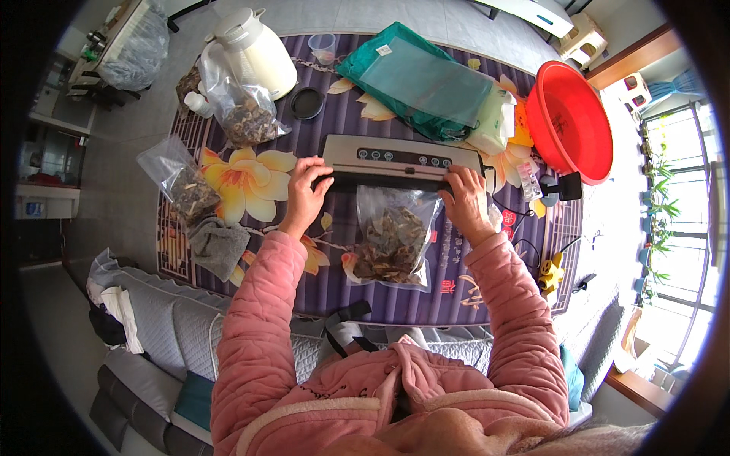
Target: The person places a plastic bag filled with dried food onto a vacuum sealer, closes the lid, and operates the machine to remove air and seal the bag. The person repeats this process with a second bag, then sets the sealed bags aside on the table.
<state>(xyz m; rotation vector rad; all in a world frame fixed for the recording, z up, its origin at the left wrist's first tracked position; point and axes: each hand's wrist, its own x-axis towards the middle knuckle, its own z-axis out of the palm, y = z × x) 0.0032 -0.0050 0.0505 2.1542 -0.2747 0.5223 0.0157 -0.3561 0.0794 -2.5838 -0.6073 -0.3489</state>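
Observation:
A silver and black vacuum sealer [393, 154] lies across the table before me, its row of buttons facing up. My left hand [306, 196] grips its left end, thumb at the front edge and fingers on top. At the right end, my right hand [466, 199] holds the front corner in the same way. A transparent plastic bag [393, 239] of brown dried pieces lies flat between my forearms. Its upper edge meets the sealer's black front strip; whether it reaches inside is hidden.
Two more bags of dried pieces, one upright [251, 117] and one lying [191, 191], are at left near a cream thermos jug [256, 54]. Flat plastic bags [428, 80] lie behind the sealer. A red basin [570, 122], a grey cloth [218, 246] and a power cable [516, 211] flank it.

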